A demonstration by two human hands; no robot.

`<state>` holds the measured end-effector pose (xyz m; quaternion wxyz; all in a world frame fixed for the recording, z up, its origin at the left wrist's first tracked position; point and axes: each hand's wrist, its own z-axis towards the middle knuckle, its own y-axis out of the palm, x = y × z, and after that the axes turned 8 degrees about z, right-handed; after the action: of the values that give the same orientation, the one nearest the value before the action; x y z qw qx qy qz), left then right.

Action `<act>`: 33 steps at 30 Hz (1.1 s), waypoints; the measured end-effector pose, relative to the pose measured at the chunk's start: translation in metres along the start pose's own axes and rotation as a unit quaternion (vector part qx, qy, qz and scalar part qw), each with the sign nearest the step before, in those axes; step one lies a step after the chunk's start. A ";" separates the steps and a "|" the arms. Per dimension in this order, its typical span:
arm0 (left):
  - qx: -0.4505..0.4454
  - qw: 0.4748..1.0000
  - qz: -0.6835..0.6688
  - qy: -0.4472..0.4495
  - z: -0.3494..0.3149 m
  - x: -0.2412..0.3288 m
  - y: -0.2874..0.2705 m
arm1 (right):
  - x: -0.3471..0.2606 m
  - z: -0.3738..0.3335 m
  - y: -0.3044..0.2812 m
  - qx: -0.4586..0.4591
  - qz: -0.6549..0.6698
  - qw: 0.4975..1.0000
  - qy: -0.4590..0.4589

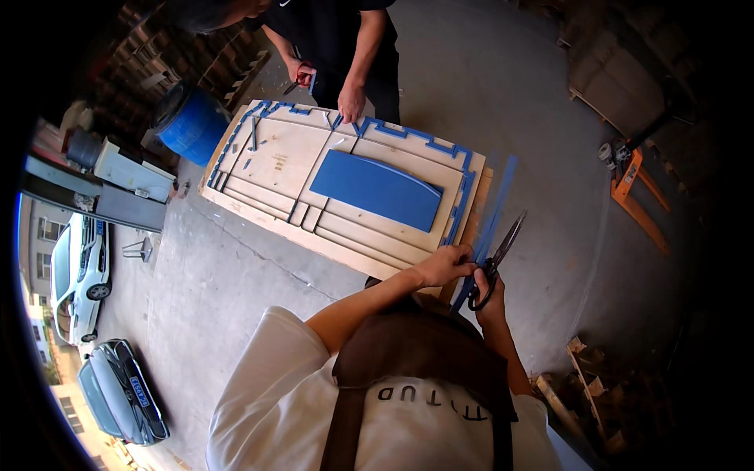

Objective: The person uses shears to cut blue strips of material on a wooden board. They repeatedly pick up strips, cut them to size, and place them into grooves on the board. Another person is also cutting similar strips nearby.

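Note:
My right hand (490,297) grips black-handled scissors (506,240), whose blades point up and away to the right, slightly apart. Close beside it, my left hand (446,267) is closed on a long thin blue strip (501,196). The strip stretches past the right end of the board, partly blurred, and its lower end hangs below my hands. In front of me lies a plywood board (275,177) with dark inset lines. Blue pieces (428,141) edge its far and right sides, and a large blue sheet (377,191) rests on it.
Across the board a person in dark clothes (326,39) holds red-handled scissors (300,76) and touches the far edge. A blue barrel (191,122) stands at the left. An orange pallet jack (628,177) is at the right. Cars (118,392) are parked at the lower left.

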<state>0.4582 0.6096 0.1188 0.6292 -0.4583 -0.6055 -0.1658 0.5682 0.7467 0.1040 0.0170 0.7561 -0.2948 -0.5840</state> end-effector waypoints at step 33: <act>0.434 0.684 -0.561 -0.170 -0.022 -0.094 -0.021 | -0.035 0.048 -0.052 0.035 0.221 0.974 0.035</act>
<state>0.4357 0.5483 0.0445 0.4330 0.2713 -0.8503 -0.1258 0.5430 0.8213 0.1002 0.1298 0.6919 -0.4744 -0.5286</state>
